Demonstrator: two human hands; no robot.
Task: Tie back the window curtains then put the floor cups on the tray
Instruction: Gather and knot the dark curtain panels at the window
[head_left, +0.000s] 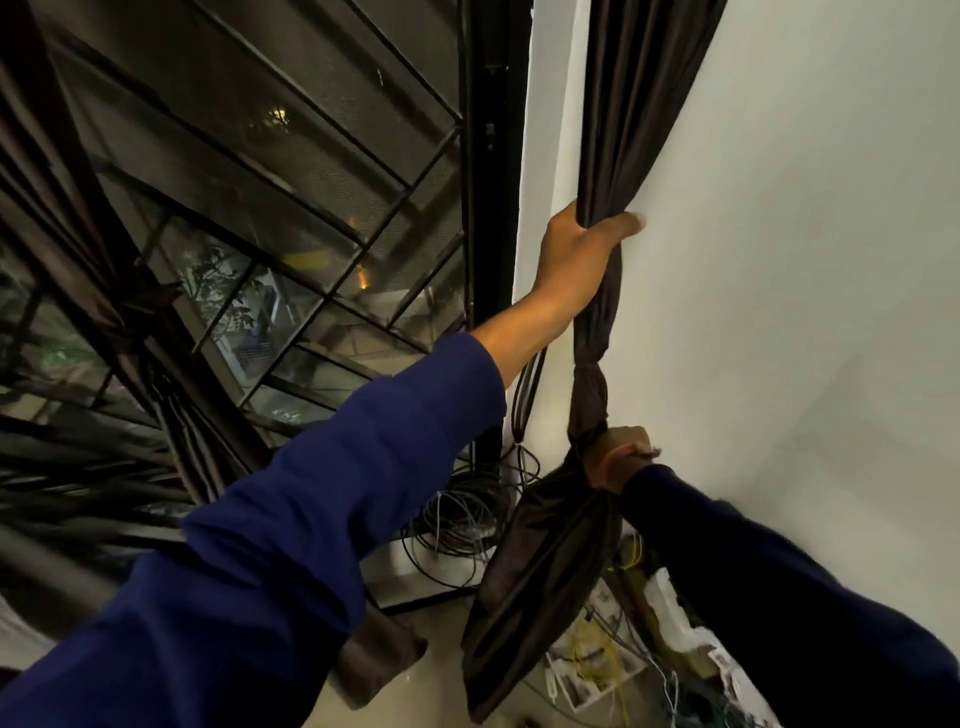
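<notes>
While both arms reach toward the wall, the scene reads as follows.

Left hand: the left hand (582, 247) is raised high, its fingers and thumb wrapped round the gathered dark curtain (618, 130), which hangs bunched against the white wall (805, 260) above that grip.

Right hand: the right hand (618, 457) sits well below the left one, fist closed on the same curtain at the knot (589, 400); the twisted, knotted part runs between the two hands.

Curtain below the right hand: a loose tail of fabric (535, 587) drops from the fist and widens downward toward the floor (447, 675).

Sleeves: a blue sleeve (311, 519) covers the left forearm up to short of the wrist; a darker sleeve (779, 597) covers the right arm up to the wrist.

Left of the left hand: the window (260, 182) with its dark slanted bars (322, 119) fills that side, its black frame (488, 208) standing just beside the raised hand.

Far left of both hands: a second dark curtain (135, 322) is gathered in at its middle against the window.

Below the left forearm: a coil of dark cable (457, 519) lies near the frame's foot, just beside the hanging tail.

Under the right arm: a jumble of white pieces and thin yellow and blue wires (623, 660) lies on the floor by the wall.

Cups and tray: I cannot tell where they are.
</notes>
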